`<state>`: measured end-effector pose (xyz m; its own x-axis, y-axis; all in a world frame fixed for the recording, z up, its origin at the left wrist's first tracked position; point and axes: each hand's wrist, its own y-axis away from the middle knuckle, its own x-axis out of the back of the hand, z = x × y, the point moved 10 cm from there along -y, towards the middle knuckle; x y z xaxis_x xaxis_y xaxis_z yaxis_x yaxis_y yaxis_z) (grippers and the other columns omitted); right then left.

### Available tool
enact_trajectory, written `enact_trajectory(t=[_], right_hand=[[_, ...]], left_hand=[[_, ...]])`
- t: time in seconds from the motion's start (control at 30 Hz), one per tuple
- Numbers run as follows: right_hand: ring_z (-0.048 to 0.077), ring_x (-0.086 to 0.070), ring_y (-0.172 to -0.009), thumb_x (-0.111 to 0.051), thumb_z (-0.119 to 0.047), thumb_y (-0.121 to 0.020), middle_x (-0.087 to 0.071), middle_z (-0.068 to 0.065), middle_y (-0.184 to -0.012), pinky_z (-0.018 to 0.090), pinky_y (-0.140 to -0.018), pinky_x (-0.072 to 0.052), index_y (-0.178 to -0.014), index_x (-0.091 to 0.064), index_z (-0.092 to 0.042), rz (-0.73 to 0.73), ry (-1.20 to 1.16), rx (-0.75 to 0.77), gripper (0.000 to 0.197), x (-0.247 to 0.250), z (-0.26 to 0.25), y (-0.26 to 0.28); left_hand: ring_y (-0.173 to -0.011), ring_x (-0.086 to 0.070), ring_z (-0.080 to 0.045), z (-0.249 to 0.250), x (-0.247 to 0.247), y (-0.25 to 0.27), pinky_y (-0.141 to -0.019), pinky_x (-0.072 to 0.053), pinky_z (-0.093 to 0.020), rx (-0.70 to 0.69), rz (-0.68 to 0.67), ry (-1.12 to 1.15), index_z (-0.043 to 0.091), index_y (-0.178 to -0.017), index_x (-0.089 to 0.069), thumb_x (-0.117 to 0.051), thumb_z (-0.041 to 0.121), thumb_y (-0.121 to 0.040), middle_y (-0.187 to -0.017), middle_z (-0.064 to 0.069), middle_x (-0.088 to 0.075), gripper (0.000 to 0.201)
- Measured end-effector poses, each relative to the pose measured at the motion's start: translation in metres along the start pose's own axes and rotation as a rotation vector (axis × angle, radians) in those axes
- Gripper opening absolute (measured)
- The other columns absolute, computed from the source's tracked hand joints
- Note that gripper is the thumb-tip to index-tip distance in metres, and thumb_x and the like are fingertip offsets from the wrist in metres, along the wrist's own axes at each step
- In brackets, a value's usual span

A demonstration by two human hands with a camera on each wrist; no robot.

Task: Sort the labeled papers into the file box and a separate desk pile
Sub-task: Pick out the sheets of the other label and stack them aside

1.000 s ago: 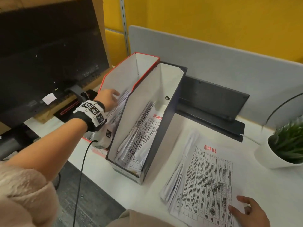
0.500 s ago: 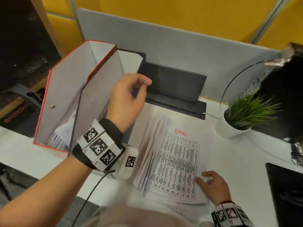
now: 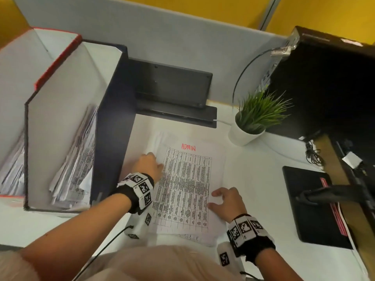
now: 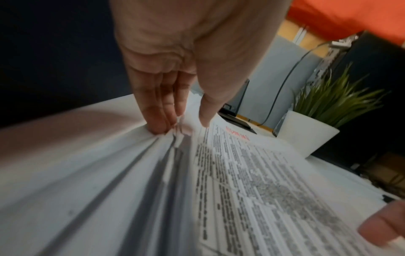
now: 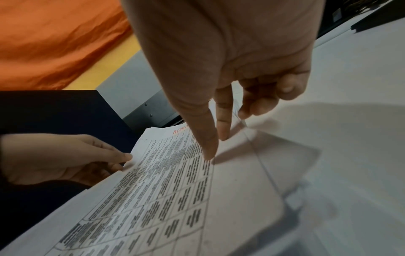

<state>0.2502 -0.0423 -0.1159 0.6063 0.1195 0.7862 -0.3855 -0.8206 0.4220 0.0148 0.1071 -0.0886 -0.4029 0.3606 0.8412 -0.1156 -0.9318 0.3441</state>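
White desk (image 3: 263, 179) carried, nearest, a paper pile (image 3: 188, 189) headed ADMIN in red, between both hands: the left hand (image 3: 149, 164) at nine o'clock pinched the pile's left edge, fingers (image 4: 157, 110) under the sheets and thumb on top, while the right hand (image 3: 227, 200) at four o'clock pressed thumb and forefinger down, other fingers loosely curled. Farther off stood a dark file box (image 3: 109, 126) holding papers at ten o'clock, a potted plant (image 3: 257, 118) at one o'clock, then a grey partition (image 3: 182, 37) and yellow wall.
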Motion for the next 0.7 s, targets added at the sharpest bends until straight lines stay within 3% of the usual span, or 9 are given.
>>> enact_trajectory(t=[0.13,0.2,0.27,0.33,0.4,0.47,0.53,0.6,0.7], right_hand=[[0.019,-0.054,-0.108,-0.07,-0.035,-0.079,-0.052,0.003,-0.114,0.034,-0.095,-0.045,-0.107,-0.061,-0.024,-0.022,0.071,-0.024,0.032,-0.001,-0.001,-0.001],[0.019,-0.055,-0.108,-0.069,-0.036,-0.079,-0.056,0.001,-0.113,0.034,-0.095,-0.045,-0.106,-0.061,-0.025,-0.029,0.085,-0.042,0.03,-0.001,0.0,-0.003],[0.018,-0.056,-0.105,-0.069,-0.035,-0.079,-0.057,-0.001,-0.109,0.033,-0.092,-0.046,-0.102,-0.062,-0.024,-0.044,0.073,-0.053,0.026,-0.001,0.0,-0.006],[0.017,-0.057,-0.101,-0.069,-0.033,-0.079,-0.058,-0.001,-0.105,0.028,-0.088,-0.046,-0.101,-0.06,-0.02,-0.051,0.006,-0.049,0.027,0.002,-0.001,-0.011],[0.019,-0.056,-0.099,-0.072,-0.029,-0.078,-0.057,0.003,-0.105,0.024,-0.082,-0.043,-0.109,-0.054,-0.016,-0.006,-0.115,-0.061,0.038,0.01,-0.001,-0.017],[0.022,-0.055,-0.1,-0.077,-0.025,-0.074,-0.054,0.008,-0.109,0.025,-0.08,-0.041,-0.122,-0.044,-0.015,0.078,-0.316,-0.108,0.059,0.022,0.003,-0.023],[0.022,-0.052,-0.104,-0.082,-0.02,-0.068,-0.049,0.008,-0.112,0.028,-0.084,-0.042,-0.133,-0.035,-0.019,0.15,-0.518,-0.135,0.08,0.032,0.007,-0.026],[0.021,-0.051,-0.105,-0.084,-0.014,-0.064,-0.049,0.006,-0.113,0.031,-0.089,-0.044,-0.137,-0.031,-0.018,0.17,-0.639,-0.135,0.09,0.036,0.007,-0.031],[0.017,-0.055,-0.091,-0.082,-0.008,-0.067,-0.058,0.001,-0.098,0.022,-0.077,-0.044,-0.112,-0.053,-0.012,0.117,-0.723,-0.147,0.054,0.031,0.008,-0.034]], left_hand=[[-0.063,-0.055,-0.02,0.005,-0.002,-0.006,-0.052,-0.043,-0.026,0.008,0.001,-0.075,0.009,-0.078,-0.055,-0.063,0.045,-0.082,-0.081,-0.008,-0.059,0.038],[-0.05,-0.045,-0.016,0.008,-0.001,-0.009,-0.046,-0.037,-0.021,-0.002,0.024,-0.021,0.012,-0.062,-0.047,-0.067,0.04,-0.081,-0.062,-0.003,-0.05,0.039],[-0.048,-0.04,-0.016,0.012,-0.002,-0.01,-0.048,-0.036,-0.022,-0.042,0.038,0.058,0.011,-0.057,-0.042,-0.067,0.029,-0.083,-0.056,-0.002,-0.043,0.04],[-0.055,-0.046,-0.02,0.018,-0.002,-0.009,-0.051,-0.039,-0.023,-0.104,0.047,0.145,0.01,-0.063,-0.05,-0.065,0.022,-0.085,-0.059,-0.003,-0.047,0.03],[-0.076,-0.058,-0.026,0.021,-0.003,-0.005,-0.066,-0.046,-0.026,-0.164,0.04,0.233,0.008,-0.098,-0.065,-0.06,0.017,-0.088,-0.076,-0.007,-0.06,0.014],[-0.094,-0.061,-0.027,0.018,-0.006,-0.002,-0.078,-0.046,-0.027,-0.185,0.007,0.325,0.008,-0.125,-0.055,-0.056,0.013,-0.091,-0.094,-0.006,-0.062,0.034],[-0.104,-0.06,-0.025,0.015,-0.009,-0.001,-0.087,-0.046,-0.028,-0.18,-0.05,0.451,0.009,-0.123,-0.055,-0.053,0.009,-0.092,-0.104,-0.003,-0.063,0.031],[-0.099,-0.06,-0.022,0.012,-0.01,-0.001,-0.087,-0.046,-0.03,-0.166,-0.09,0.539,0.011,-0.106,-0.06,-0.053,0.007,-0.091,-0.102,-0.003,-0.064,0.017],[-0.083,-0.056,-0.017,0.016,-0.006,0.001,-0.071,-0.045,-0.022,-0.187,-0.116,0.528,0.016,-0.093,-0.064,-0.052,0.0,-0.09,-0.086,0.001,-0.063,0.02]])
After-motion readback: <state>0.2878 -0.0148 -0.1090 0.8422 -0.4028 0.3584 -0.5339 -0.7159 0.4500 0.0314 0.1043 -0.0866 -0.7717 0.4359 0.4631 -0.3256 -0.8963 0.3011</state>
